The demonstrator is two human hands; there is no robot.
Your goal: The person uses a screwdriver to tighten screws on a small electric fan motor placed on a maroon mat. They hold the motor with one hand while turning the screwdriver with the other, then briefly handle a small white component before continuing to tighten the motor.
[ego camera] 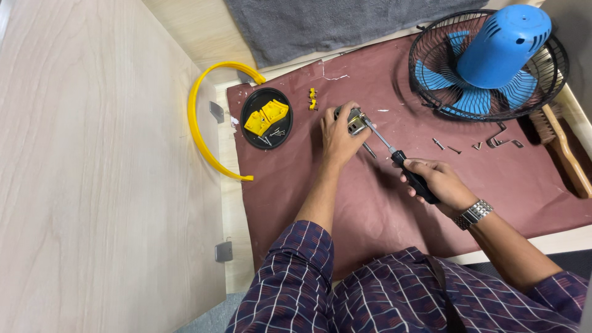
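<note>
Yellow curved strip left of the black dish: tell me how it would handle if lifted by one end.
The yellow curved strip looks thin and plastic, so probably light. Being long and open-ended, it would likely flex and sag. Lying flat, it seems unlikely to roll.

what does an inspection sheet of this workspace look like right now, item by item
surface: maroon sheet over a pale wooden bench
job's things: small metal part held on the sheet; black-handled screwdriver tip on it
clutter: black dish with yellow pieces and screws; yellow ring; blue fan lying face down; loose screws and brackets; brush; grey cloth
grippers: left hand grips the part; right hand holds the screwdriver handle
cables: nothing seen
surroundings: wooden panel at left
</note>
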